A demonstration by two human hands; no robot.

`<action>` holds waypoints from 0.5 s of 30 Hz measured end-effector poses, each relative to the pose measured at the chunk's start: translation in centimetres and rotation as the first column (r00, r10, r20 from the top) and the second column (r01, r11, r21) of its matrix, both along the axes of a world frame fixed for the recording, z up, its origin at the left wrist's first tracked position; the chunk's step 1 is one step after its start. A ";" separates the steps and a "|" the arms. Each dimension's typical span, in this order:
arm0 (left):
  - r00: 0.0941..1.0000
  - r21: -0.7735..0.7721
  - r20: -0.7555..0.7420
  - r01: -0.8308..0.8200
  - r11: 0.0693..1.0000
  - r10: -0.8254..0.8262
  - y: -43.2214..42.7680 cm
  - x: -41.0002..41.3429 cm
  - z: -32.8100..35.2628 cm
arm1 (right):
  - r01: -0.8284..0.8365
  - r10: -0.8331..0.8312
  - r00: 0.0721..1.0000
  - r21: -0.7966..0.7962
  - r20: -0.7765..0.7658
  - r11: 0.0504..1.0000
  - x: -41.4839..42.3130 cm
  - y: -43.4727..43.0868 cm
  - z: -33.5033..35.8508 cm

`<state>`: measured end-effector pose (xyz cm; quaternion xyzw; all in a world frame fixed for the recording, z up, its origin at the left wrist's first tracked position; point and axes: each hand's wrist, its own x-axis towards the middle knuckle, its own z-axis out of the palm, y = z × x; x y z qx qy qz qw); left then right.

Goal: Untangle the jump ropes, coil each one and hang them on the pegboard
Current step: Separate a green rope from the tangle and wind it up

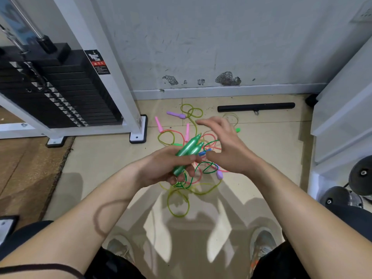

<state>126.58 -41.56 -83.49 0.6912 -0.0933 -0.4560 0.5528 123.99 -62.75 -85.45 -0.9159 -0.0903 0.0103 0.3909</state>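
Observation:
My left hand (167,168) is shut on two shiny green jump-rope handles (188,151), held side by side and pointing up and away. Their dark green cord (209,165) loops down and to the right, under my right hand (223,146), which hovers open with fingers spread just right of the handles. Below on the tiled floor lies a tangle: a yellow-green cord (178,200), a pink cord with two pink handles (159,124), purple handles (176,114), and a small blue piece (202,153). No pegboard is in view.
A white weight machine with a black plate stack (60,91) stands at the left, its foot (138,135) close to the ropes. A black bar (255,107) lies by the wall. White shelving (342,121) and dark dumbbells (360,174) fill the right. My shoes (261,246) are below.

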 end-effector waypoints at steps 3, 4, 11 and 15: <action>0.992 -0.076 -0.082 0.092 0.993 -0.098 1.0 0.4 0.3 | -0.140 0.157 0.984 0.191 -0.078 0.971 0.2 0.6 0.1; 0.989 -0.094 -0.090 0.108 0.990 -0.117 1.4 0.6 0.3 | -0.099 0.158 0.974 0.324 -0.161 0.941 0.3 0.5 0.6; 0.962 -0.115 -0.113 0.237 0.965 -0.250 2.7 1.0 0.4 | 0.006 0.110 0.956 0.394 -0.271 0.919 -0.4 1.5 1.7; 0.937 -0.117 0.017 0.349 0.930 -0.349 2.3 0.7 0.4 | -0.104 0.184 0.957 0.325 -0.225 0.940 -0.7 2.2 2.0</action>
